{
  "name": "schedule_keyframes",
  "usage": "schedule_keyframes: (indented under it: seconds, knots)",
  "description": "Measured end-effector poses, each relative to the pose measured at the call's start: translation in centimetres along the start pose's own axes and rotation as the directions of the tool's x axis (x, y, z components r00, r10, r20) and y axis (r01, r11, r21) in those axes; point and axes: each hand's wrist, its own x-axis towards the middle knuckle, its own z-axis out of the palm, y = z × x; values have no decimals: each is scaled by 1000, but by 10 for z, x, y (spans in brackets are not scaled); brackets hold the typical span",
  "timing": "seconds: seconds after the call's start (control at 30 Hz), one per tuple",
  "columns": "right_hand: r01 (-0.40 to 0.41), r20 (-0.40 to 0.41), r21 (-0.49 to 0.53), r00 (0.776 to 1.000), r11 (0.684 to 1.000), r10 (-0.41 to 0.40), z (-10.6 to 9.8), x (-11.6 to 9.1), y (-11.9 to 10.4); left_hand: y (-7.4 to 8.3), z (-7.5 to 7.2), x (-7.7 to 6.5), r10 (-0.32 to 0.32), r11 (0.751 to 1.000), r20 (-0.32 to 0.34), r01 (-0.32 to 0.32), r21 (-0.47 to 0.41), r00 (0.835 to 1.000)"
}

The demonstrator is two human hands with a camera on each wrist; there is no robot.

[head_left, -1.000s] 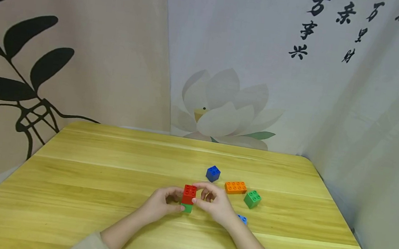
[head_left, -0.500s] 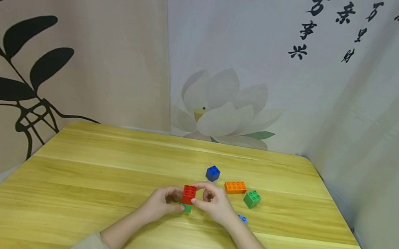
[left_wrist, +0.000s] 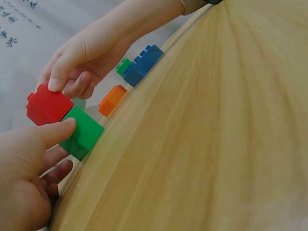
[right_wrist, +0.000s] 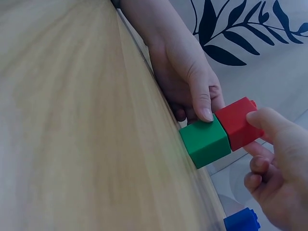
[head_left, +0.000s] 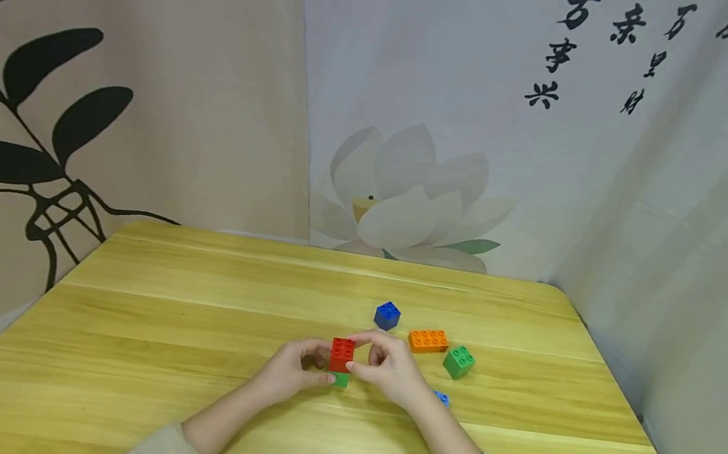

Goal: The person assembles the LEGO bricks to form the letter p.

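Observation:
A red brick sits on top of a green brick, which stands on the table in front of the person. In the left wrist view the red brick and the green brick meet face to face. The left hand pinches the green brick from the left, its thumb on the near side. From the right, the right hand pinches the red brick between thumb and index finger, its other fingers curled below. Fingers on the far sides are partly hidden.
On the wooden table, beyond and right of the hands, lie a dark blue brick, a long orange brick and another green brick. A lighter blue brick is partly hidden behind the right forearm. Printed curtains hang behind.
The red brick has shifted very slightly left over the green one, so their sides line up more closely. Both hands keep their hold, and the other bricks stay put.

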Motion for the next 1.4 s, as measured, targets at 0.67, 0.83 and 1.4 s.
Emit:
schedule_keyframes:
  seconds: [0.67, 0.83, 1.4]
  knots:
    - [-44, -5, 62, 999, 997, 44, 2, 0, 1, 2, -1, 0, 6, 998, 16, -5, -56, 1000]
    - [-52, 3, 66, 999, 996, 52, 2, 0, 2, 2, -2, -1, 6, 998, 6, -6, -56, 1000]
    - [-68, 2, 86, 998, 994, 68, 2, -5, 5, 6, 1, -1, -6, 997, 16, 7, -75, 1000]
